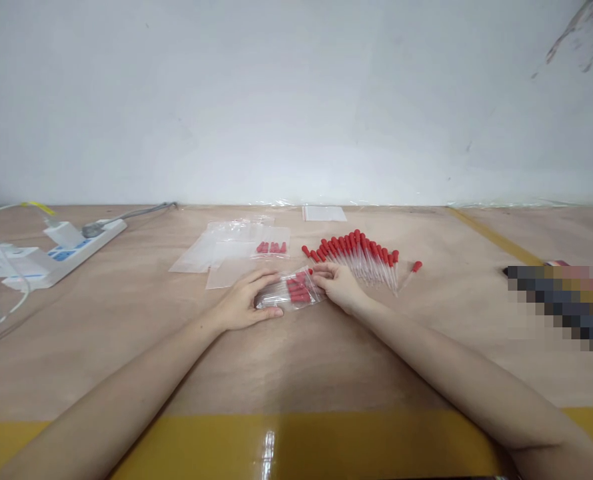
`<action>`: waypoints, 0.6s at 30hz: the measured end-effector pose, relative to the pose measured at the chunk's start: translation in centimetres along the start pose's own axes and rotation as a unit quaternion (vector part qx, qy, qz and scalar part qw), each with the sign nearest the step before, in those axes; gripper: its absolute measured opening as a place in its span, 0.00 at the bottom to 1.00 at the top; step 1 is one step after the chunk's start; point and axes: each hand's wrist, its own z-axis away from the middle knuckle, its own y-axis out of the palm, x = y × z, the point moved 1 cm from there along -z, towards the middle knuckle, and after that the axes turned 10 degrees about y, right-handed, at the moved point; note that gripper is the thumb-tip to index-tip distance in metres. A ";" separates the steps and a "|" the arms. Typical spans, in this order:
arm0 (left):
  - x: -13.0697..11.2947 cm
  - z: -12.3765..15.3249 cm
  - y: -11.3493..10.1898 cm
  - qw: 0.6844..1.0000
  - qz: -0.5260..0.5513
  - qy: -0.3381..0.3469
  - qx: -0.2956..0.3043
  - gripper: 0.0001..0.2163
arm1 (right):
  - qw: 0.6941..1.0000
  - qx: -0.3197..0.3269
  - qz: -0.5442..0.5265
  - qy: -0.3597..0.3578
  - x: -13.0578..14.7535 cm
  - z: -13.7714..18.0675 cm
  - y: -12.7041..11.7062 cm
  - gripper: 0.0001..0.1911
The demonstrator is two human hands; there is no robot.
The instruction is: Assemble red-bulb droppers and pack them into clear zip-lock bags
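A small clear plastic bag (290, 291) with several red-bulbed droppers inside lies on the brown table between my hands. My left hand (244, 300) grips the bag's left end, fingers curled over it. My right hand (339, 283) pinches the bag's right end. Just beyond my right hand a fanned row of red-bulbed droppers (361, 257) lies on the table, with one loose dropper (410, 273) off to its right.
Behind the bag lie empty clear bags (216, 250), a filled bag (272, 248) and a white packet (324, 213). A white power strip (71, 253) with cables sits far left. Yellow tape (286, 443) edges the table front. A blurred object (561, 300) is right.
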 end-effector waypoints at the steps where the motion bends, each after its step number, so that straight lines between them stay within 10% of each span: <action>1: 0.0 0.0 0.0 1.000 0.003 -0.003 -0.002 0.30 | 1.000 -0.002 0.010 -0.011 0.0 0.0 0.0 0.11; 13: 0.0 -0.1 0.0 0.999 0.042 -0.024 0.015 0.31 | 0.979 0.169 0.102 -0.057 0.7 0.4 0.3 0.11; 18: -0.1 -0.2 0.0 0.999 0.039 -0.014 0.020 0.30 | 0.986 0.096 0.129 -0.052 1.0 0.4 -0.1 0.10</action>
